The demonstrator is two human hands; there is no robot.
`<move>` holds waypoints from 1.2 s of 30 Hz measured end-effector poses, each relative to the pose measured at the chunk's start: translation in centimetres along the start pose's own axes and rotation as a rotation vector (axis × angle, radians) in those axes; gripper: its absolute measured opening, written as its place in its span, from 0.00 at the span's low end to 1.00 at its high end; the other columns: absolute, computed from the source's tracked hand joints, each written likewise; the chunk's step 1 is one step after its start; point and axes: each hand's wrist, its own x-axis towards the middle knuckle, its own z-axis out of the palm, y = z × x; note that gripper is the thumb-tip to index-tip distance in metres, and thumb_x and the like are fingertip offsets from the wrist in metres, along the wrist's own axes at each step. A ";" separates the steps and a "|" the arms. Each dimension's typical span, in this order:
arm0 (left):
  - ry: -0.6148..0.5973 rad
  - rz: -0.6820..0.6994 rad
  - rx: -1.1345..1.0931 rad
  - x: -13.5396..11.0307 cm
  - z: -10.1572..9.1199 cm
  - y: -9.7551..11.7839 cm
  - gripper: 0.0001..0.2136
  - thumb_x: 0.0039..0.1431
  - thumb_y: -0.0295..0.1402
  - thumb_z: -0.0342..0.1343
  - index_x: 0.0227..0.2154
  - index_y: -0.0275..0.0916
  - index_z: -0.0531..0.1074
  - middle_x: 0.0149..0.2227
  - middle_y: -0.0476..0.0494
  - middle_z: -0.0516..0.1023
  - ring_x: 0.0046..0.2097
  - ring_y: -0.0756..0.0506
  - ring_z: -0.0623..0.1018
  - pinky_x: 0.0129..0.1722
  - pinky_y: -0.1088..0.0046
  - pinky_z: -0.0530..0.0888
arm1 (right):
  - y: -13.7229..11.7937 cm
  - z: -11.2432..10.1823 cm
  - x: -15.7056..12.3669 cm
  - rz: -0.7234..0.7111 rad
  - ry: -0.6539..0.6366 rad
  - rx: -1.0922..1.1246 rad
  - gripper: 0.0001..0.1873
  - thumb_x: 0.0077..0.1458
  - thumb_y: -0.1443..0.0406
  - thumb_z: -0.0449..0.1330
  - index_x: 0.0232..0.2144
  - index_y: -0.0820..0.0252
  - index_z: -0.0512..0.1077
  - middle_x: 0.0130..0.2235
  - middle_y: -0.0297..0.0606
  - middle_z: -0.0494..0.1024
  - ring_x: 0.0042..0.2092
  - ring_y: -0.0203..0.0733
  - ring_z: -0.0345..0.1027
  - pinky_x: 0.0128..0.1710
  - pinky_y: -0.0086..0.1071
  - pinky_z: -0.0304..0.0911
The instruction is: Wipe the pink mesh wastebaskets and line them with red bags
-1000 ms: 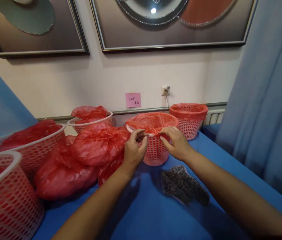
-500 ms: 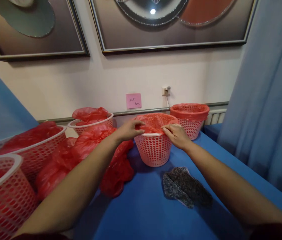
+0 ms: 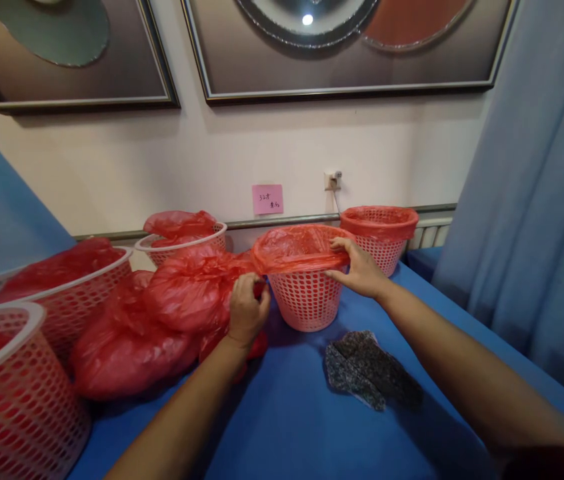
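Observation:
A pink-white perforated plastic basket (image 3: 307, 300) stands upright on the blue table. Its red plastic bag liner (image 3: 297, 257) is folded over the rim. My right hand (image 3: 362, 272) grips the rim's right side, fingers over the folded liner and thumb lower down outside. Just left of the basket, my left hand (image 3: 248, 308) is closed with curled fingers, in front of the red bags; what it pinches, if anything, I cannot make out. A crumpled dark grey speckled cloth (image 3: 369, 370) lies on the table nearer me.
Bulky red plastic bags (image 3: 147, 333) are heaped to the left. Beyond them stand a lined basket (image 3: 182, 245), a wide basket (image 3: 87, 293) and a nearer basket (image 3: 17, 393). Another lined basket (image 3: 382, 243) is behind on the right. A blue curtain (image 3: 527, 200) hangs at the right.
My left hand has left the front rim and moved down-left beside the basket. The liner now covers the front rim, which was bare white before. My right hand has shifted slightly right.

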 end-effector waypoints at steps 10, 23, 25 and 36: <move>0.291 0.062 -0.080 3.3 1.0 2.7 0.26 0.60 0.26 0.56 0.62 0.36 0.65 0.61 0.28 0.68 0.62 0.35 0.69 0.62 0.53 0.66 | 0.5 1.0 -1.1 -0.256 0.223 -0.083 0.13 0.54 0.74 0.57 0.40 0.54 0.65 0.52 0.48 0.72 0.56 0.51 0.69 0.56 0.48 0.67; 0.050 -0.241 -0.296 -0.5 1.9 1.3 0.05 0.51 0.23 0.56 0.27 0.41 0.70 0.40 0.39 0.77 0.46 0.37 0.74 0.51 0.56 0.70 | -0.8 1.7 -6.2 -0.320 0.155 -0.548 0.04 0.62 0.68 0.60 0.40 0.57 0.73 0.54 0.48 0.74 0.56 0.54 0.67 0.54 0.48 0.59; 0.056 -0.385 -0.469 -1.3 2.4 1.6 0.06 0.48 0.24 0.57 0.24 0.41 0.69 0.39 0.40 0.76 0.47 0.37 0.74 0.53 0.56 0.70 | -1.9 1.6 -5.6 -0.294 0.205 -0.487 0.09 0.62 0.68 0.59 0.45 0.56 0.72 0.55 0.48 0.74 0.57 0.53 0.67 0.55 0.48 0.59; 0.193 -0.837 -0.954 0.4 3.5 3.1 0.15 0.58 0.42 0.60 0.42 0.39 0.68 0.36 0.45 0.78 0.33 0.47 0.80 0.35 0.69 0.77 | -4.4 4.1 1.2 -0.103 -0.142 -0.419 0.09 0.60 0.63 0.65 0.43 0.57 0.76 0.38 0.40 0.82 0.40 0.49 0.73 0.45 0.42 0.61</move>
